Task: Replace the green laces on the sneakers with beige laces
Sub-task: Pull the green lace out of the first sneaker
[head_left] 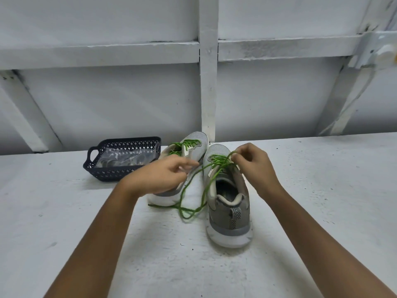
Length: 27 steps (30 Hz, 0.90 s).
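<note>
A white-painted wall (pixel 107 100) with boxed framing rises behind a white, speckled counter (pixel 322 211). Under and just on the near side of the right hand (pixel 253 166) stands a grey mesh sneaker (pixel 227 211) with a white sole, heel toward the person and toe toward the wall. A second grey sneaker (pixel 193 145) stands just past the left hand (pixel 159 175), which hides part of it, and its toe is close to the wall. To the left of the left hand and a little farther back sits a dark blue plastic lattice basket (pixel 120 175). A crumpled clear plastic bag (pixel 120 157) lies in it; what the bag contains I cannot make out. The right hand hovers over the forefoot of the grey mesh sneaker, thumb and forefinger pinching the bright green lace (pixel 189 211) where it crosses the eyelets, the other fingers curled. From that pinch the lace runs leftward past the left hand's fingertips. It then drops in loose loops onto the counter between the two shoes, below the left wrist. The left hand is palm-down over the gap between the shoes, fingers half-curled and forefinger stretched toward the right hand. It is blurred, so I cannot tell whether it grips the strand. The second grey sneaker's own green lacing (pixel 189 144) is threaded through its eyelets.
</note>
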Tool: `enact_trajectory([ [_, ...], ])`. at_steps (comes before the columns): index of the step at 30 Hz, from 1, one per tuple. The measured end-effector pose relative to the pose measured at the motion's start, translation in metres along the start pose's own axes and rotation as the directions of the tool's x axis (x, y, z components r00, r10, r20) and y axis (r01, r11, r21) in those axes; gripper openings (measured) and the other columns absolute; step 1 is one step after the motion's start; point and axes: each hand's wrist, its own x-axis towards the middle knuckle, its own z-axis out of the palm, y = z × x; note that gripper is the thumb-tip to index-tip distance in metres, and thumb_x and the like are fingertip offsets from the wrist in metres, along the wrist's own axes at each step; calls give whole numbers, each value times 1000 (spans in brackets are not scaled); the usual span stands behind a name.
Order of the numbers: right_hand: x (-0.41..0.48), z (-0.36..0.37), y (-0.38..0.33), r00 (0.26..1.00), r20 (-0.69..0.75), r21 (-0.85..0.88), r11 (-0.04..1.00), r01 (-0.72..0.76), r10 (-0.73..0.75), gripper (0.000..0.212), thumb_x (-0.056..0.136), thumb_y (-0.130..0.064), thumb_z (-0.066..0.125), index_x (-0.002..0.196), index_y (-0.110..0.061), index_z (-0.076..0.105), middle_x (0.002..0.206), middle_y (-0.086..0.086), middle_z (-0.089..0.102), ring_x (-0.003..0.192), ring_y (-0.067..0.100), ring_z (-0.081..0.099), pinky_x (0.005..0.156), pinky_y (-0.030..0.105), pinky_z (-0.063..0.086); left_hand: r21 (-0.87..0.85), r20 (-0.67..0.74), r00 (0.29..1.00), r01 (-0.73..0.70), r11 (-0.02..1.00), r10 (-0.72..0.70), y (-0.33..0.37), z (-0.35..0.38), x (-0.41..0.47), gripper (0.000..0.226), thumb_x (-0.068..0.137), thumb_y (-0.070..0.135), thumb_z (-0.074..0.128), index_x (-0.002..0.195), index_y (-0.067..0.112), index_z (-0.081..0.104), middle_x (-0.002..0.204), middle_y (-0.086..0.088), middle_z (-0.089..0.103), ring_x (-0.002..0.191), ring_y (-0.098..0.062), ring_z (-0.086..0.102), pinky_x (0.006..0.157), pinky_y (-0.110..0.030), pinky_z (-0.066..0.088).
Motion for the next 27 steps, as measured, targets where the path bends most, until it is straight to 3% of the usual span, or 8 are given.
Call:
enact_trajectory([
  [5,3,1,-15,982,-23,473,868,-154,187,18,95,-21,53,78,-16,51,53,-2,53,54,12,50,55,23,42,49,-292,947,-128,991,137,15,36,29,11,92,23,54,97,27,63,103,3,52,102,-12,54,93,-30,42],
  [9,10,-4,-20,983,26,528,832,-168,182,13,95,-24,54,89,-13,57,52,-1,57,36,10,33,41,18,31,182,-325,935,-85,980,142,24,61,46,25,89,37,60,107,21,65,106,0,49,108,-18,47,93,-33,39],
  [12,9,-5,-17,987,90,380,911,-161,137,12,94,-15,55,103,-12,61,69,3,65,34,3,33,42,16,33,176,-375,917,-71,982,134,27,71,54,23,88,32,62,106,18,66,99,1,44,109,-22,46,92,-33,38],
  [15,5,-5,-9,998,70,-28,1000,7,-5,17,92,-10,56,103,-14,69,77,-1,65,54,-3,54,54,9,37,154,-447,882,-90,984,150,27,75,56,19,88,25,61,101,13,67,96,1,44,104,-22,48,87,-31,38],
  [18,2,-8,-1,990,136,-385,919,88,-38,20,88,-22,63,106,-17,72,93,-4,69,84,4,58,63,7,36,84,-540,828,-128,988,153,23,75,52,15,89,22,62,93,9,68,93,2,46,92,-17,48,76,-23,35],
  [20,1,-9,1,988,147,-417,903,106,-48,16,88,-24,64,99,-17,73,86,-6,69,77,1,57,61,7,36,25,-571,809,-152,988,139,19,75,49,12,87,20,64,87,9,68,91,2,48,86,-14,49,76,-23,37],
  [24,1,-11,-5,994,69,121,988,-94,86,18,93,-17,55,78,-20,64,65,-2,57,54,6,51,57,23,43,-174,-564,825,-175,969,48,13,76,42,19,86,15,66,70,21,59,84,2,52,77,-8,52,74,-18,40],
  [27,5,-17,-7,951,-21,482,837,-259,307,16,94,-8,45,86,-13,57,68,4,56,59,16,54,59,28,46,-451,-472,874,-123,884,-119,11,75,39,27,86,6,63,68,24,54,76,6,52,66,2,49,68,-15,38],
])
